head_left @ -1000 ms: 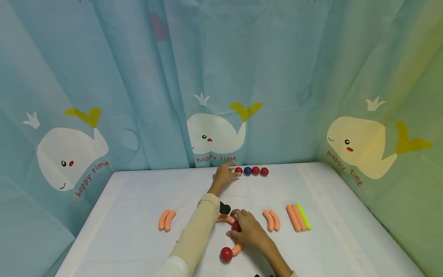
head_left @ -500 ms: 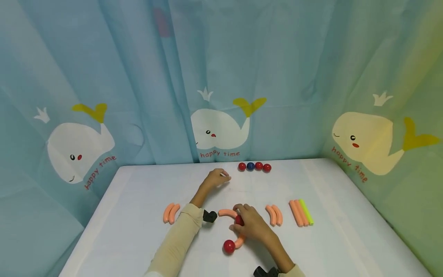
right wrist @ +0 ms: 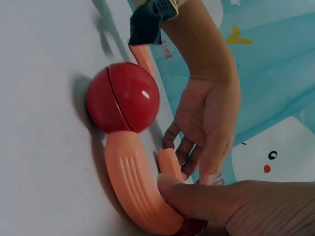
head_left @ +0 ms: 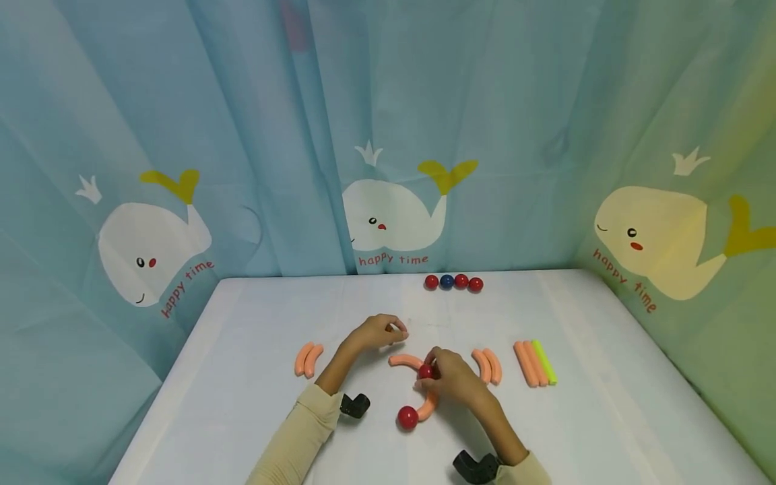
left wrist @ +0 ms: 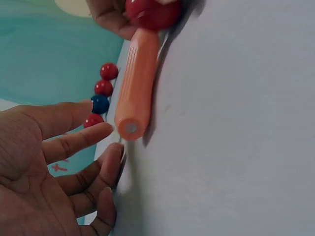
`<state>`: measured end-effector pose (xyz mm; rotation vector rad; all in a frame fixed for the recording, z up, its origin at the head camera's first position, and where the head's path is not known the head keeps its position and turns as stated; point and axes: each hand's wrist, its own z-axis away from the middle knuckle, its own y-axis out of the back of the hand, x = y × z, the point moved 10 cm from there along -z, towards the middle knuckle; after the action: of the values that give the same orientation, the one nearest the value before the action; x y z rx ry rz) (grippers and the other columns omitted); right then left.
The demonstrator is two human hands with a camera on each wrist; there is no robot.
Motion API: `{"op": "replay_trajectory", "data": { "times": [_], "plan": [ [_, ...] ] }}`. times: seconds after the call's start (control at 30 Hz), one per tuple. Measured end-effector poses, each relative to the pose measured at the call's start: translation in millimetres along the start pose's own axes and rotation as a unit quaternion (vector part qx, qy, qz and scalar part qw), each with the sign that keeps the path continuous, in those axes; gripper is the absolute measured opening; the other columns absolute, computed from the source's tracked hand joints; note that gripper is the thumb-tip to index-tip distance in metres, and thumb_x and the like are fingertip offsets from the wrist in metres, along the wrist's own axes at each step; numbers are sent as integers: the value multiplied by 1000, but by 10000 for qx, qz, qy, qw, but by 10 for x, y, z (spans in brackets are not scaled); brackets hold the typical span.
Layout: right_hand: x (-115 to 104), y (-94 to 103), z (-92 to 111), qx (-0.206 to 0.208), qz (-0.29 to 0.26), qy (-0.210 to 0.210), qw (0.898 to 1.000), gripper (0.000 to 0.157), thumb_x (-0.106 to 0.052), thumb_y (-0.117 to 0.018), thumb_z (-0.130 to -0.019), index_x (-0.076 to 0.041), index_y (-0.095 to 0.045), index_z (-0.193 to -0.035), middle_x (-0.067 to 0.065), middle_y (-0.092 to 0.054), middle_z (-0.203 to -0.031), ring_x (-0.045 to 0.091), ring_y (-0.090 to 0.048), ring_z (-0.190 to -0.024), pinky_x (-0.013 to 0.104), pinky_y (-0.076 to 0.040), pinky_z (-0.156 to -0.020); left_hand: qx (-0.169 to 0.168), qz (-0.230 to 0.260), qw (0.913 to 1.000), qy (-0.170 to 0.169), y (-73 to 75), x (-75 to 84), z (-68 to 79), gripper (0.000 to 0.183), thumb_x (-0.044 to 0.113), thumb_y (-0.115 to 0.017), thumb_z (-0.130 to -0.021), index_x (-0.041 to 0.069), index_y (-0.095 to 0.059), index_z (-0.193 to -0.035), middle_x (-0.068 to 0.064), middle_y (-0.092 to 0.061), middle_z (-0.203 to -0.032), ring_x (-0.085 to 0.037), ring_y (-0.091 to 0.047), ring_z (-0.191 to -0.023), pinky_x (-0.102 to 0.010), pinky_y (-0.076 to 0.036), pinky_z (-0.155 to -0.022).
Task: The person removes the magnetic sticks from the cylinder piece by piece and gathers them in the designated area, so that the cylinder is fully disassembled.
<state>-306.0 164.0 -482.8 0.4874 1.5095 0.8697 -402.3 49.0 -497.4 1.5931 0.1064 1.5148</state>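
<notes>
My right hand (head_left: 457,378) pinches a small red ball (head_left: 426,371) between thumb and fingers. Two orange curved toy rods meet at this ball: an upper rod (head_left: 405,361) reaching left and a lower rod (head_left: 428,405) curving toward me. At the lower rod's near end sits another red ball (right wrist: 123,97), with a seam line round it. My left hand (head_left: 377,332) holds nothing and has its fingers loosely spread. In the left wrist view its fingertips are right by the free end of the upper rod (left wrist: 135,93), where a grey metal spot shows.
At the back edge stands a row of red balls (head_left: 461,281) with a blue ball (head_left: 446,282) among them. Pairs of curved rods lie at left (head_left: 309,360) and right (head_left: 487,366). Farther right are straight orange rods (head_left: 530,364) beside a green rod (head_left: 544,362).
My left hand has drawn back from the row of balls at the back, coming down toward the rod's free end. The right hand keeps its grip on the ball. The head view has shifted slightly.
</notes>
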Motion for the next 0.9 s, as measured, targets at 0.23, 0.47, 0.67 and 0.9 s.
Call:
{"op": "replay_trajectory", "data": {
  "times": [0.23,0.47,0.67,0.9],
  "plan": [
    [-10,15,-37,486,-199,136,9985,36,-14,-85,-73,-4,-61,-98,1,-60,-82,12,-53,-75,21,-45,-63,-24,-148,9994,-310,-63,28,304,23,26,-64,-93,10,-68,-109,-5,-64,-90,-13,-52,-70,-24,-43,-57],
    [-91,-21,-76,826,-278,784,9931,35,-12,-83,-75,-5,-68,-106,4,-68,-96,13,-60,-85,23,-51,-73,108,-91,9995,-299,-83,-53,597,21,19,-69,-89,6,-68,-106,-2,-62,-81,-10,-51,-69,-22,-43,-57],
    [-94,-51,-77,846,-305,874,9921,36,-8,-79,-80,-11,-69,-115,4,-71,-110,16,-66,-95,29,-54,-79,211,-310,9981,-494,-96,-21,758,23,22,-70,-88,7,-69,-106,-1,-59,-84,-9,-50,-69,-21,-43,-56],
    [-90,-66,-82,838,-256,862,9924,35,-15,-78,-82,-14,-69,-116,2,-69,-107,14,-62,-92,28,-51,-76,659,-408,9952,-604,-94,21,790,18,21,-73,-86,6,-68,-95,2,-54,-73,-7,-46,-65,-20,-38,-54]
  ]
}}
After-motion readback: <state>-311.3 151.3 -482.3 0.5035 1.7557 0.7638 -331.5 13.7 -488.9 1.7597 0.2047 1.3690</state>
